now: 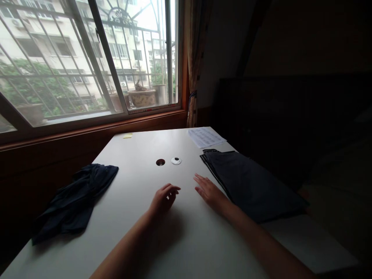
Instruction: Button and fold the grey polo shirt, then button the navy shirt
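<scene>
My left hand [163, 197] hovers over the middle of the white table [139, 147], fingers loosely curled, holding nothing. My right hand [208, 190] lies flat on the table with fingers stretched out, right beside the left edge of a neatly folded dark garment [251, 184]. A crumpled dark garment [77, 199] lies at the table's left side, well apart from my left hand.
A round cable hole [160, 162] and its white cap [176, 161] sit just beyond my hands. A printed sheet of paper [205, 136] lies at the far right, a yellow sticky note [127, 135] at the far edge. A barred window [87, 58] is behind.
</scene>
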Available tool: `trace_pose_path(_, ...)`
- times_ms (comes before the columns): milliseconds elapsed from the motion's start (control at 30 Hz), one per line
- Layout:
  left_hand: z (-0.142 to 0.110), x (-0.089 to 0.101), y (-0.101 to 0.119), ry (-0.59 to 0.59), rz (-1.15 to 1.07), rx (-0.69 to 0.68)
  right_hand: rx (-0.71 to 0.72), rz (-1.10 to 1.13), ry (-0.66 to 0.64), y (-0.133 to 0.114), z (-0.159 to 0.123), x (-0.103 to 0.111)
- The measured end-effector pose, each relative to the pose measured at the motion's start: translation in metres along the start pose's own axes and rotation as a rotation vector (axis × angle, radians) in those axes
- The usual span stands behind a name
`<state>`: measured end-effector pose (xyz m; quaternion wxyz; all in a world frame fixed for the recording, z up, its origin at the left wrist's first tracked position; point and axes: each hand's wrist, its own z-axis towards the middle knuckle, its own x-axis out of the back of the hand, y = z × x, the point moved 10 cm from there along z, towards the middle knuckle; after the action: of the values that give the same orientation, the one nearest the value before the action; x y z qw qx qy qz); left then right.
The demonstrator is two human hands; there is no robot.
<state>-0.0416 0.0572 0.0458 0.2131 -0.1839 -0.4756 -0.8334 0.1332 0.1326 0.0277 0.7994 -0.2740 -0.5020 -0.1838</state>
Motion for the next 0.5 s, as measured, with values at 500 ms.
trace_pose_path(500, 0.001, 0.182, -0.017, 0.442, 0.432, 0.174, 0.008, 0.1, -0.036, 0.006, -0.003, -0.015)
